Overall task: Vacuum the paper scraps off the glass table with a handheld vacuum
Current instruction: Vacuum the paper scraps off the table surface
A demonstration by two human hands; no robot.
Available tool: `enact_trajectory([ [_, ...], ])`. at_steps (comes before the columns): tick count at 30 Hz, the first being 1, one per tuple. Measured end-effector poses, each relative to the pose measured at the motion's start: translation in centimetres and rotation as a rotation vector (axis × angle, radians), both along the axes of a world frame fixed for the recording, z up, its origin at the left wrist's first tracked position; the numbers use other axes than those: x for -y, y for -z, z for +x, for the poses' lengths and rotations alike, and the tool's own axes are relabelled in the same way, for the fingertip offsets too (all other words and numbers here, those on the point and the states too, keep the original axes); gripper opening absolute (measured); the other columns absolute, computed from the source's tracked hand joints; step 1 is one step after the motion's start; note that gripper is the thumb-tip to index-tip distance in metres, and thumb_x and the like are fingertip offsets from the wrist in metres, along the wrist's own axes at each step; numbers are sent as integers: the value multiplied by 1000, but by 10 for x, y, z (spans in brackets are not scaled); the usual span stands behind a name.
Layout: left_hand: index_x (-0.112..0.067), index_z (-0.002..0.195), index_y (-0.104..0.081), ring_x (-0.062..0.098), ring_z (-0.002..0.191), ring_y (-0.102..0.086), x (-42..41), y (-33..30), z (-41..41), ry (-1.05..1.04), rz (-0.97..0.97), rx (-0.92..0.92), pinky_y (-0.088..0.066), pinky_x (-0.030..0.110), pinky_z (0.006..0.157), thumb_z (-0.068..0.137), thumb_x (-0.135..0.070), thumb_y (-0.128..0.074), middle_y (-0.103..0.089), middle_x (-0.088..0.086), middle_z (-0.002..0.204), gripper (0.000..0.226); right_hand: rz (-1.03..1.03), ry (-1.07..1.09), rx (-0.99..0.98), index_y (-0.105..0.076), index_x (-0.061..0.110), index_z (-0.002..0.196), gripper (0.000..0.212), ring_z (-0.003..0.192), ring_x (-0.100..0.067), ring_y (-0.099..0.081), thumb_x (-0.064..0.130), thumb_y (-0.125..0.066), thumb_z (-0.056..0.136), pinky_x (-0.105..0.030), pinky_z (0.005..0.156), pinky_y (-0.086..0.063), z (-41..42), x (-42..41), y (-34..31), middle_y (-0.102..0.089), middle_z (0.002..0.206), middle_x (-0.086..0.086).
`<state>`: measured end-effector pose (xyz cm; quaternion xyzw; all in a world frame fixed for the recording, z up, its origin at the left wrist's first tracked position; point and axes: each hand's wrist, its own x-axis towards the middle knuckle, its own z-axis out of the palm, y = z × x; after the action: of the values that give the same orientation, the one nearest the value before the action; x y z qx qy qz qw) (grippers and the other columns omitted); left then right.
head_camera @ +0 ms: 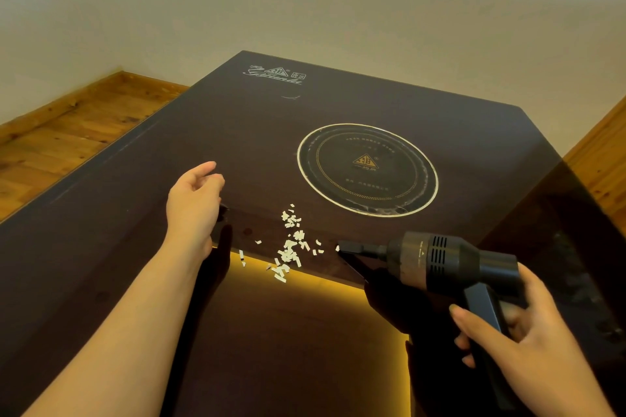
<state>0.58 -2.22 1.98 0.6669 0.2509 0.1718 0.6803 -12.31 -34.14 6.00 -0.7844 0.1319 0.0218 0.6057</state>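
Observation:
Several small white paper scraps (pixel 289 245) lie scattered on the dark glass table (pixel 142 220), just in front of the round burner ring. My right hand (pixel 518 332) grips the handle of a black handheld vacuum (pixel 437 261). Its narrow nozzle points left, and the tip sits right beside the rightmost scraps. My left hand (pixel 193 203) hovers over the table to the left of the scraps, fingers loosely curled, holding nothing.
A round cooktop ring (pixel 367 169) with a gold triangle logo is set into the glass behind the scraps. A white brand logo (pixel 276 74) marks the far corner. Wooden floor (pixel 67 132) runs along the left and right. White walls stand behind.

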Motion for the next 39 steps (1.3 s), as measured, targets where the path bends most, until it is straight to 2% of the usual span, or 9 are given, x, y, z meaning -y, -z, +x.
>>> enact_trajectory([
  [7,-25,125,-56,6,96,-55,1,0,0,-5,2,-5,-42,26,86,92,-14,-52,-57,-10,105,35,-21,29,-7,-30,41,135,141,62,-21,-71,69,-75,4,-36,49,-56,1,-2,0,-74,77,4],
  [9,-25,124,-56,5,93,-55,1,-1,0,-5,2,-2,-42,26,85,92,-13,-53,-58,-11,101,34,-35,12,-3,-31,40,135,121,62,-20,-71,47,-86,27,-37,50,-56,2,-2,4,-74,77,6],
  [11,-24,124,-57,4,91,-55,1,-1,0,-4,4,-2,-42,27,86,92,-13,-53,-57,-13,99,34,-53,20,1,-31,39,136,96,61,-19,-71,18,-81,57,-38,52,-56,4,0,7,-73,77,8],
  [16,-25,123,-57,10,104,-54,1,-1,0,-4,2,-8,-43,31,95,92,-13,-53,-58,-9,106,33,-69,30,-19,-32,39,134,91,61,-19,-71,15,-80,61,-41,54,-56,4,4,8,-74,76,7],
  [20,-25,124,-56,12,108,-53,1,-2,0,0,9,-16,-43,30,95,93,-13,-52,-57,-5,114,34,-60,52,-43,-33,42,130,120,61,-20,-71,55,-80,21,-39,51,-57,2,6,1,-74,76,4],
  [25,-26,124,-56,13,111,-53,1,-1,-1,5,12,-18,-43,34,99,92,-13,-52,-57,-5,115,34,-27,91,-58,-32,43,131,142,59,-23,-71,71,-75,-2,-36,47,-56,1,10,-5,-74,75,1],
  [28,-25,124,-56,14,113,-53,1,-1,-1,5,14,-20,-43,34,99,92,-13,-52,-57,-3,118,34,15,59,-77,-39,36,129,118,52,-24,-69,48,-82,19,-34,42,-53,1,13,-6,-73,71,-11],
  [32,-26,123,-57,13,110,-53,1,-1,0,1,20,-23,-43,32,96,93,-13,-52,-57,-6,112,33,94,-26,-112,-43,26,128,87,44,-22,-65,12,-72,47,-30,37,-50,0,22,-2,-71,68,-18],
  [39,-26,121,-57,11,108,-54,2,-1,-1,8,17,-17,-43,31,96,92,-13,-52,-58,-7,109,32,68,25,-102,-44,30,124,87,45,-21,-65,18,-73,43,-30,38,-51,7,18,-4,-72,69,-16],
])
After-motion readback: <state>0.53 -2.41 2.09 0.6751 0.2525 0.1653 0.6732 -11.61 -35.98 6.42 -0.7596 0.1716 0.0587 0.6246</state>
